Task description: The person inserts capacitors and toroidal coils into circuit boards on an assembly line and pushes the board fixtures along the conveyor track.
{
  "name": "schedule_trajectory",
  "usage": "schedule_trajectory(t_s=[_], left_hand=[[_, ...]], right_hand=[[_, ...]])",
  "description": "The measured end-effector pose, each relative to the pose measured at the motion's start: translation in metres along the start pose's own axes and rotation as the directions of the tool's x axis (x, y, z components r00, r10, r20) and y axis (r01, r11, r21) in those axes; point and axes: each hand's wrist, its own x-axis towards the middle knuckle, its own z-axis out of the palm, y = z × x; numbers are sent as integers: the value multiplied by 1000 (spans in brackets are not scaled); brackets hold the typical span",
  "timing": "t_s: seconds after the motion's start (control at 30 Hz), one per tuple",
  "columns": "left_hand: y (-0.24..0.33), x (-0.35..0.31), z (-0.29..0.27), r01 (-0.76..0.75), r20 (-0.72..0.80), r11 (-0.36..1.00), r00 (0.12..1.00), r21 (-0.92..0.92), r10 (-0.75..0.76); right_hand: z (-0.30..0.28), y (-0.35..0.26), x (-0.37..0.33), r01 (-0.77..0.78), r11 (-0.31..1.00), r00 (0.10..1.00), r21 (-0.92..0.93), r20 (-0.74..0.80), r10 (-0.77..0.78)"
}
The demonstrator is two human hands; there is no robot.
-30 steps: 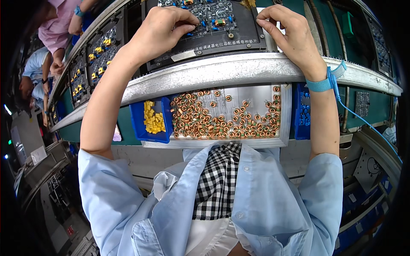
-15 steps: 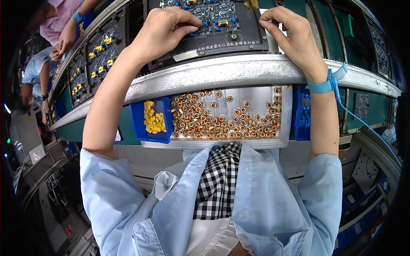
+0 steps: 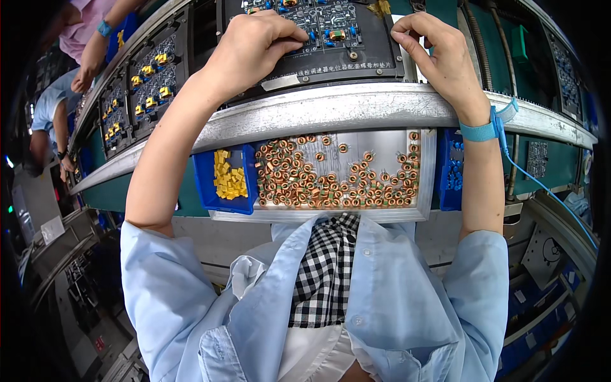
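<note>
A black fixture (image 3: 375, 71) holds a dark printed circuit board (image 3: 305, 62) carrying blue parts and copper-wound coils. Over the board, my left hand (image 3: 261, 46) is closed, its thumb and forefinger pinched beside a small blue component (image 3: 312, 36). Whatever lies between those fingertips is hidden. My right hand (image 3: 445, 54), with a blue wrist strap (image 3: 478, 132), is at the fixture's right edge. Its thumb and forefinger are closed together, and I cannot make out anything between them. A copper coil with a yellow-green middle (image 3: 335, 34) sits on the board between my hands.
Below the metal rail (image 3: 305, 112), a tray (image 3: 417, 213) holds many loose copper coils, flanked by a blue bin (image 3: 207, 197) of yellow parts and another blue bin (image 3: 445, 200) of blue parts. Populated boards (image 3: 149, 83) stand at left. A cord (image 3: 541, 184) trails from my right wrist. Co-workers' arms (image 3: 95, 51) are far left.
The fixture with its board has shifted slightly to the right. Both my hands have moved a little right with it, still pinched. A co-worker's hands at far left have moved slightly.
</note>
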Motion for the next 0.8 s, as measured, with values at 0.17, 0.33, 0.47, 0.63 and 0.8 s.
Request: schedule_trajectory(t_s=[0.17, 0.33, 0.47, 0.63, 0.8], left_hand=[[4, -5, 7, 39, -43, 990, 999, 136, -33], [-11, -22, 17, -66, -193, 989, 977, 131, 91], [30, -45, -12, 26, -420, 989, 907, 144, 38], [78, -149, -57, 554, -101, 832, 829, 12, -550], [46, -244, -1, 481, 220, 826, 807, 293, -548]], right_hand=[[5, 8, -5, -72, 996, 997, -48, -21, 71], [9, 3, -3, -120, 986, 992, -116, -53, 114], [11, -40, 1, 37, 996, 978, -75, -204, -52], [74, -167, -19, 248, 949, 951, 196, 137, -277], [180, -228, -1, 411, 908, 818, -77, 471, -330]])
